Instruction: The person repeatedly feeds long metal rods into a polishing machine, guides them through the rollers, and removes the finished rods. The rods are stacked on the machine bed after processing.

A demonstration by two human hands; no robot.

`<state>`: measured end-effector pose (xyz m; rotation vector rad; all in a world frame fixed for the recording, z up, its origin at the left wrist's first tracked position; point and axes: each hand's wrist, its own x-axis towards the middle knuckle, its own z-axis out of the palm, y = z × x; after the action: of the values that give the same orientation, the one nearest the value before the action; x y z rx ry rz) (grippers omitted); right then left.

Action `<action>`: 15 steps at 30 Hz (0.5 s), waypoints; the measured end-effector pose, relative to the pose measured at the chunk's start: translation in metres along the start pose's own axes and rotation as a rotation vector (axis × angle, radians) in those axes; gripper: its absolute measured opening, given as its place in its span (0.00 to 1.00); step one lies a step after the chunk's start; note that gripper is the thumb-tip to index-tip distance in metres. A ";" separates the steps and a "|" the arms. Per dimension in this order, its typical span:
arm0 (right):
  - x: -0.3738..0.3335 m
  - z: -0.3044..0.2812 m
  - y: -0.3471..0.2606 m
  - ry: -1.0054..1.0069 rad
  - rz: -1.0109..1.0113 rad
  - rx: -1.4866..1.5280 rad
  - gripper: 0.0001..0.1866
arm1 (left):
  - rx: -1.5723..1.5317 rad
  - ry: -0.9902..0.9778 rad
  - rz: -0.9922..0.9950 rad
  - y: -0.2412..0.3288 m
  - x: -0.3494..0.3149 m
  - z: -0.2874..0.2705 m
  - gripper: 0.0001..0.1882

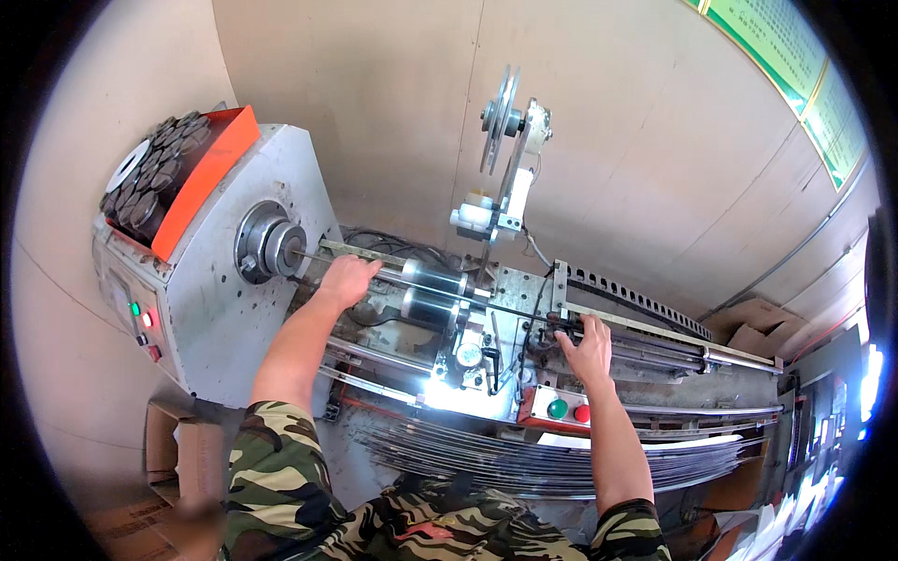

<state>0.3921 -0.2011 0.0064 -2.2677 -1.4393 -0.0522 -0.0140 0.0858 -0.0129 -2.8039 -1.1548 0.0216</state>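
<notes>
A long thin metal rod (510, 309) runs from the round chuck (283, 248) of the grey machine across the bench machine to its right. Near the chuck, my left hand (348, 281) is closed on this rod, its fingertips partly hidden. Farther right, my right hand (587, 350) is at a dark fitting (559, 326) by the rod's other end. Its thumb and fingers curl in there, but what lies between them is hard to make out. Two shiny cylinders (433, 307) sit between my hands, beside a round dial gauge (469, 354).
Below my right hand stands a control box (543, 406) with green and red buttons. Several thin rods (477, 458) lie bundled in front of me. A reel (502, 117) rises on an arm behind. Dark discs (154, 178) fill the orange-edged tray; cardboard (199, 458) stands lower left.
</notes>
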 end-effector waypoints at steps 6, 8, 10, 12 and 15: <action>0.001 0.007 0.010 0.003 -0.028 -0.014 0.31 | -0.001 -0.042 -0.017 -0.010 -0.007 -0.003 0.23; 0.004 0.005 0.012 -0.013 -0.035 -0.021 0.31 | 0.004 -0.062 -0.034 -0.010 -0.008 -0.005 0.24; 0.003 0.007 0.017 0.017 -0.064 -0.042 0.31 | 0.021 -0.121 -0.053 -0.006 -0.004 -0.008 0.24; -0.002 0.010 0.018 -0.003 -0.053 -0.055 0.32 | -0.015 -0.105 -0.047 -0.003 -0.006 -0.002 0.23; -0.006 0.008 0.014 -0.013 -0.038 -0.040 0.32 | -0.024 -0.094 -0.030 0.002 -0.004 0.003 0.22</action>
<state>0.4000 -0.2084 -0.0069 -2.2764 -1.5012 -0.0783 -0.0160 0.0819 -0.0165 -2.8334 -1.2247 0.1391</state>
